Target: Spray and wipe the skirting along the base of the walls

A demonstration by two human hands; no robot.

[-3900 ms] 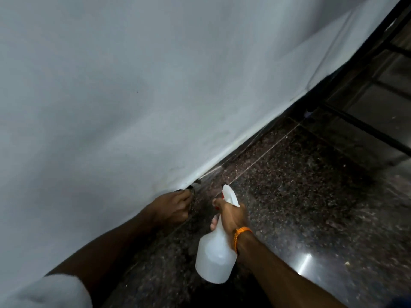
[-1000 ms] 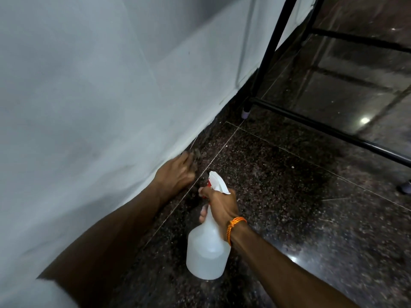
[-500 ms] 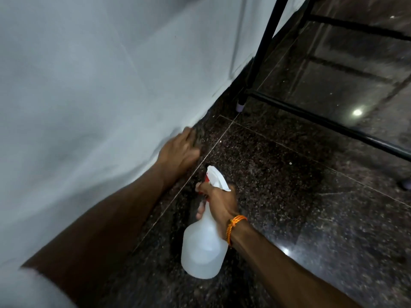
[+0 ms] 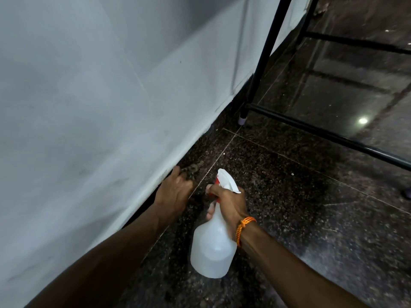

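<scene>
L hand point(image 4: 175, 194): fingers bent over a dark crumpled cloth point(image 4: 191, 169), holding it and pressing it against the skirting point(image 4: 211, 143); only a small part of the cloth shows past the fingertips, and it is blurred. Skirting: dark speckled stone strip at the base of the white wall point(image 4: 89, 96), running diag. from lower left to upper right; the L hand sits approx. midway along the visible run, knuckles touching the wall's lower edge. R hand point(image 4: 230, 204): wrapped round the neck of a white spray bottle point(image 4: 212, 250), one finger hooked on the red trigger, remaining fingers curled below it. Bottle is tilted, nozzle aimed up and left toward the cloth, body toward the camera; can't tell whether its base touches the floor point(image 4: 300, 207). The bottle head is just beside the L hand, not touching. An orange band point(image 4: 244, 227) circles the R wrist. Floor: dark polished speckled stone w/ pale joint lines and a bright light reflection at upper right. A black metal frame point(image 4: 266, 52) stands further along the wall; one leg ends in a pale foot cap point(image 4: 242, 120) on the floor near the skirting, w/ a horiz. bar running right from it.
</scene>
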